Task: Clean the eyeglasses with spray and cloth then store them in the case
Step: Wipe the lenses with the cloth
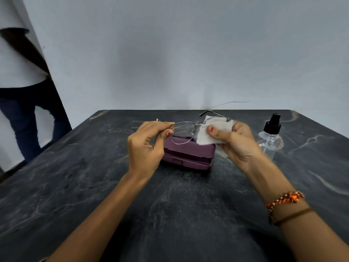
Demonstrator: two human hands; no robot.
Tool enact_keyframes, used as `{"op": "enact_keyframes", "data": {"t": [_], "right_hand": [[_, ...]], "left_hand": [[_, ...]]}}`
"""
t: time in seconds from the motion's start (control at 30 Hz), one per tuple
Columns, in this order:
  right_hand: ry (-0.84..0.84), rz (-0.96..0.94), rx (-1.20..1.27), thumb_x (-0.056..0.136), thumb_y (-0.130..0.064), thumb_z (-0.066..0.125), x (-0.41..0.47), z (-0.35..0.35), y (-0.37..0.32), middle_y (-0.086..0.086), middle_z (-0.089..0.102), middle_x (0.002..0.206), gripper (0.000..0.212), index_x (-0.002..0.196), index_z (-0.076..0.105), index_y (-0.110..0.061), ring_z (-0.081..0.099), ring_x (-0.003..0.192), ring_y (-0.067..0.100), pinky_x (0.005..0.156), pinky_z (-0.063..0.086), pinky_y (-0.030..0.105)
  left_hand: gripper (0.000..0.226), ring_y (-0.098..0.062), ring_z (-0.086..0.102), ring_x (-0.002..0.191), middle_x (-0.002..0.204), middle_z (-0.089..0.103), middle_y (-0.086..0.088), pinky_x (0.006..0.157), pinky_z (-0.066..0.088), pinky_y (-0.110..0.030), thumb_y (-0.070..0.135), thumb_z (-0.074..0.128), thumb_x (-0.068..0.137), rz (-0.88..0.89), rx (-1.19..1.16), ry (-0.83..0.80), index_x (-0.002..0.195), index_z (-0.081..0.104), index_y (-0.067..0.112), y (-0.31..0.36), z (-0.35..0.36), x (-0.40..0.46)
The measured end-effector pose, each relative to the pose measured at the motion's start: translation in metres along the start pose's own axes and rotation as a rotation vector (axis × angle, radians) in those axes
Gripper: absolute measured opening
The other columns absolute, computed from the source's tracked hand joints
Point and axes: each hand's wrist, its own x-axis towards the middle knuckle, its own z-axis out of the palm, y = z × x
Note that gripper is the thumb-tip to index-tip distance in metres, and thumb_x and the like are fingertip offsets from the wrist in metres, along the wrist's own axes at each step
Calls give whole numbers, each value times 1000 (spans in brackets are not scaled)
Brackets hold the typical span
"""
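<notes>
Left hand (146,146): pinched the eyeglasses (186,132) by their left end, up above the case.
Right hand (236,140): pinched the white cloth (211,132) around the right lens.
Case (188,155): purple, closed, lay on the dark table (170,205).
Spray bottle (271,137): stood to the right, near the right hand.

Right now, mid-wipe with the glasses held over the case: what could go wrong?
1. The left hand pinches the thin wire-frame eyeglasses at one corner only, while the right hand presses the white cloth on the other lens; the frame could twist or bend.
2. The spray bottle stands close beside the right hand; a wide wiping stroke might knock it over.
3. The purple case looks closed; storing will probably need a free hand.
</notes>
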Motion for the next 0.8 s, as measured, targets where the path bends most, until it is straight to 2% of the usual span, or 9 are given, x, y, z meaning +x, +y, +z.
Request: {"op": "enact_keyframes", "data": {"t": [0.13,0.23,0.33,0.5,0.57,0.63,0.73,0.8], "right_hand": [[-38,-16,-88,53,-8,69,0,-5,-5,0,74,64,19,72,70,-12,70,65,8,55,55,16],[6,-11,-63,55,-13,69,1,-4,-7,-3,74,63,16,72,68,-11,70,64,6,54,54,16],[99,38,126,62,-18,66,3,-1,-5,-2,74,67,24,83,62,-8,70,66,9,58,57,19],[237,84,435,85,-23,57,1,10,4,-4,71,58,9,85,58,-15,68,54,8,51,51,16],[227,69,460,82,-16,59,0,13,8,-4,72,60,4,85,59,-13,68,57,8,52,53,16],[152,38,434,75,-6,62,0,15,10,-2,72,63,12,86,59,-10,69,63,9,57,56,18],[74,-2,252,60,-6,65,1,13,7,-1,73,66,25,85,61,-6,70,66,8,58,57,20],[34,-29,144,59,-8,66,0,9,2,-1,74,66,22,81,64,-6,70,66,8,57,57,19]], "left_hand": [[17,-18,64,79,87,65,-4,75,52,-20,-1,63,75,-39,-1,-11,92,67,-3,-2,-3,3],[18,-15,62,81,86,65,-4,76,52,-17,-1,63,76,-51,-11,-11,93,66,-3,-2,-2,3],[18,-14,62,80,86,65,-4,74,52,-18,-2,63,75,-33,-20,-20,93,66,-4,0,0,1],[16,-12,59,79,85,65,-5,73,52,-22,-1,65,73,64,20,-83,88,67,-6,3,5,-4],[16,-12,59,79,84,65,-5,72,52,-23,-1,65,73,87,35,-94,87,67,-7,3,6,-6],[16,-13,60,78,84,64,-4,72,52,-21,-2,65,72,72,32,-73,87,67,-7,2,5,-5],[17,-18,63,76,85,64,-5,73,51,-21,-2,64,73,20,27,-32,89,67,-7,1,1,-1],[16,-21,64,77,86,65,-6,74,52,-22,-4,64,74,-11,21,-14,90,66,-6,0,-2,2]]}}
